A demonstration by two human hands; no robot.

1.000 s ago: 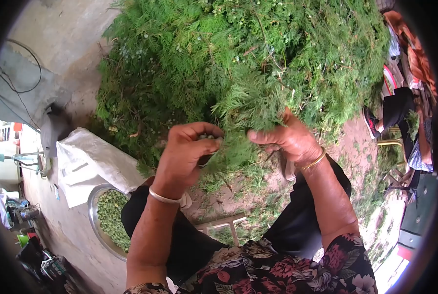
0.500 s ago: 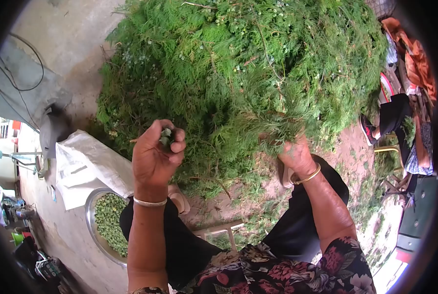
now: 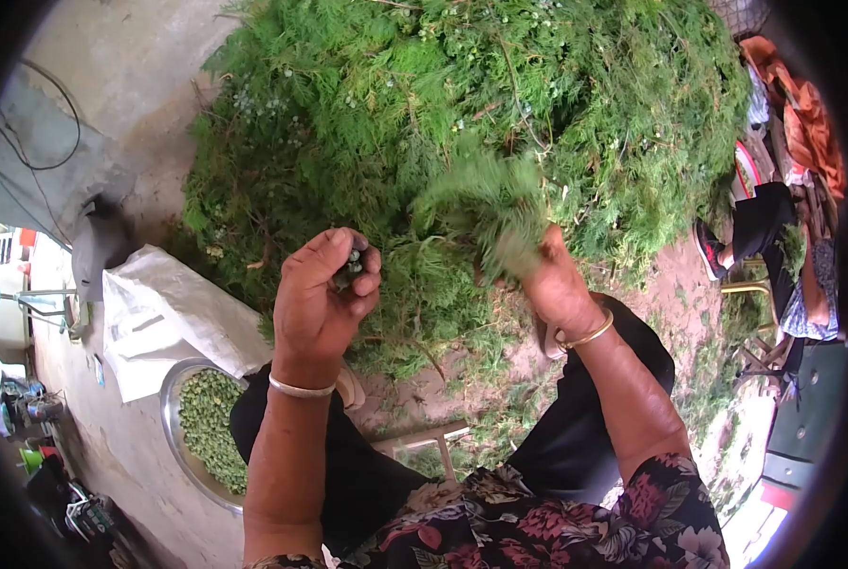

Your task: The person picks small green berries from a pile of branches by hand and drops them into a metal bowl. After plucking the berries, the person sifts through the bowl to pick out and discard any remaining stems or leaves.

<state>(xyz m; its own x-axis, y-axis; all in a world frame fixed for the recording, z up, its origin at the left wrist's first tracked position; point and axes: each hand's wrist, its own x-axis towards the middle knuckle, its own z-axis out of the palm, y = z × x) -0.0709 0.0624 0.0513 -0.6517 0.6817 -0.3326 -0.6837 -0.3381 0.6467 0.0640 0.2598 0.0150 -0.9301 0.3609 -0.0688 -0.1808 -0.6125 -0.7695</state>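
Held up in the near middle, a blurred leafy sprig (image 3: 490,194), clamped from below in the right hand (image 3: 549,280); grip closed tight round the stems, tips fanning up against the heap behind. Over on the left, at about the same height, the left hand (image 3: 322,299) turned palm-up, grip curled narrow round a few small green cones (image 3: 353,264), thumb pressed over them, only a couple peeping out at the fingertips. Hands apart, not touching. A thin bangle (image 3: 301,388) on the left wrist, a gold-coloured one on the right.

Beyond both hands, filling the far half of the scene, a big heap of green branches (image 3: 396,95) lying on bare ground, specked with pale little cones.

Near left, by the left knee, a round metal bowl (image 3: 166,408) well stocked with green pickings (image 3: 211,427). Just past it, touching its far rim, a crumpled white sack (image 3: 158,318). Far left, a black cable (image 3: 45,142) looping over grey concrete.

Between the knees, part of a low wooden stool (image 3: 424,438). Out at the right edge, another person's shoe (image 3: 711,239) and dark trouser leg.
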